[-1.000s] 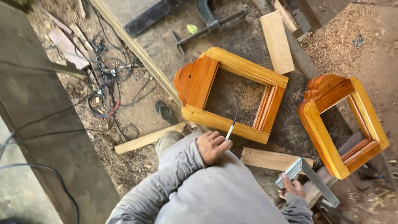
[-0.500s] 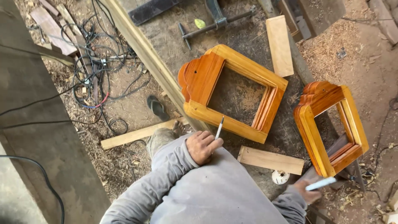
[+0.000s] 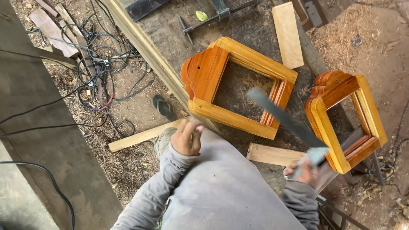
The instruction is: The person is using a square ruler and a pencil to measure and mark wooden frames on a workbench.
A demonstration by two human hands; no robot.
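Observation:
My left hand [image 3: 187,138] hovers just below the near edge of a varnished orange wooden frame [image 3: 204,72] with a curved top. Its fingers are curled and blurred, and I cannot make out anything in them. My right hand [image 3: 303,173] grips the pale handle of a metal try square [image 3: 283,119]. The square's blurred grey blade slants up and left over the gap between this frame and a second, similar frame [image 3: 324,123] standing tilted at the right. My grey sleeves and lap fill the bottom of the view.
A short plank [image 3: 272,154] lies by my right knee, and another plank [image 3: 287,34] lies beyond the frames. A bar clamp [image 3: 221,17], a long beam [image 3: 145,51], tangled cables [image 3: 98,64], a sandal [image 3: 164,106] and a loose batten [image 3: 140,136] lie on the sawdust-strewn ground.
My right hand has swung the try square up from low at the right so its blade points over the frames. The thin pencil seen in my left hand is no longer visible.

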